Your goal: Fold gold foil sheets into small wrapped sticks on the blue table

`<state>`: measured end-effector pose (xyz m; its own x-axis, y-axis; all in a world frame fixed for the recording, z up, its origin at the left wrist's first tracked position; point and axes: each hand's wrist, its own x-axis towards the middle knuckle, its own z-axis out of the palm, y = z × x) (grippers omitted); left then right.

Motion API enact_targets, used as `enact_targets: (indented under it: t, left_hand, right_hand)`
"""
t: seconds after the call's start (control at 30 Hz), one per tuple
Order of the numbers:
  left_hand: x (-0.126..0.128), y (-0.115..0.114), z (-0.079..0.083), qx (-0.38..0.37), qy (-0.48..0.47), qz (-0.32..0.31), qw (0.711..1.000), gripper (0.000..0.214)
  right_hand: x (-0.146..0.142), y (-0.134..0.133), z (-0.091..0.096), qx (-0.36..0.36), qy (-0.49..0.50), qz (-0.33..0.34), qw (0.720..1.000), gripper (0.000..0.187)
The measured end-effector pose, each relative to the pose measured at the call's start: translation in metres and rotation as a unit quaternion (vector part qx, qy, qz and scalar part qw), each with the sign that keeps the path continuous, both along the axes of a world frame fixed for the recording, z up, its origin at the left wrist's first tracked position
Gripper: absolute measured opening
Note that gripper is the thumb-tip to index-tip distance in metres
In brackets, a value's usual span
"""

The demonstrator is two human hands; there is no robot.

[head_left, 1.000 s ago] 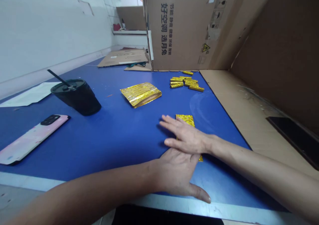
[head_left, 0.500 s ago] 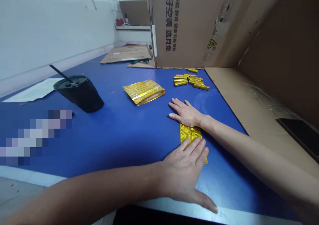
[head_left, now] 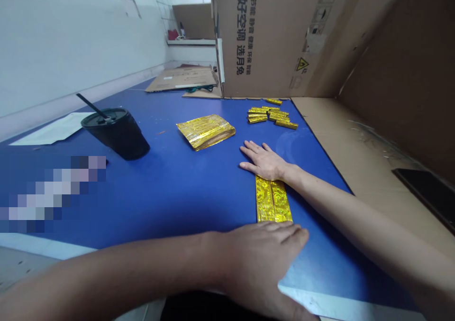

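Note:
A folded strip of gold holographic foil [head_left: 273, 200] lies flat on the blue table, running away from me. My right hand [head_left: 265, 162] rests palm down at the strip's far end, fingers spread and pointing left. My left hand [head_left: 259, 264] lies flat across the near end of the strip, close to the table's front edge, and its fingertips point right. A loose stack of gold foil sheets [head_left: 206, 131] lies further off to the left, and a small heap of folded gold foil bars [head_left: 272, 114] lies beyond my right hand.
A black lidded cup with a straw [head_left: 117, 133] stands at the left of the blue table [head_left: 170, 207], beside a white paper [head_left: 53, 129]. A pixelated patch [head_left: 53, 193] covers the near left. Cardboard walls [head_left: 270, 41] rise at the back, with a cardboard sheet [head_left: 355, 141] on the right.
My left hand has slid toward me and off the middle of the foil strip, leaving the strip more fully visible. My right hand has barely moved.

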<state>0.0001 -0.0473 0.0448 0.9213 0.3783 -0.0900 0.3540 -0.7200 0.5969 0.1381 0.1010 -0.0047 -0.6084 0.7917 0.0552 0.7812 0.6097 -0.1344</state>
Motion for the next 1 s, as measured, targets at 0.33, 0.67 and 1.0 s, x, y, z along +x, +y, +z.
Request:
enact_targets:
  t: [0.33,0.67,1.0]
  left_hand:
    - [-0.006,0.061,-0.031,0.134,0.014,-0.024,0.991,0.095]
    - [-0.009,0.016,-0.037,0.144,-0.038,-0.034,0.988,0.095]
    - [-0.01,0.017,-0.037,0.134,-0.029,-0.033,0.99,0.094]
  right_hand:
    - [-0.001,0.001,-0.001,0.001,0.01,0.0,1.0,0.076]
    - [-0.001,-0.003,0.0,0.006,0.016,0.003,1.0,0.076]
    - [-0.001,-0.021,0.008,0.117,0.087,-0.03,0.989,0.065]
